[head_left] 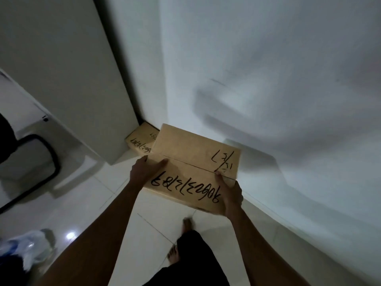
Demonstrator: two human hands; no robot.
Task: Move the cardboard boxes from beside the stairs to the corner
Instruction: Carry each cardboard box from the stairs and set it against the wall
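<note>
I hold a flat brown cardboard box (191,162) with black handwritten numbers on top, carried level above the floor. My left hand (145,169) grips its left edge, thumb on the top face. At the box's near right corner, my right hand (229,195) clasps the edge. A second cardboard box (141,141) with similar writing lies on the floor in the corner where a white panel meets the wall, partly hidden behind the held box.
White wall (278,89) runs along the right. A white panel or cabinet side (68,79) stands left of the corner. A black-framed chair (39,162) sits at left, a plastic bag (31,248) at bottom left. My bare feet (175,252) are on the white tiled floor.
</note>
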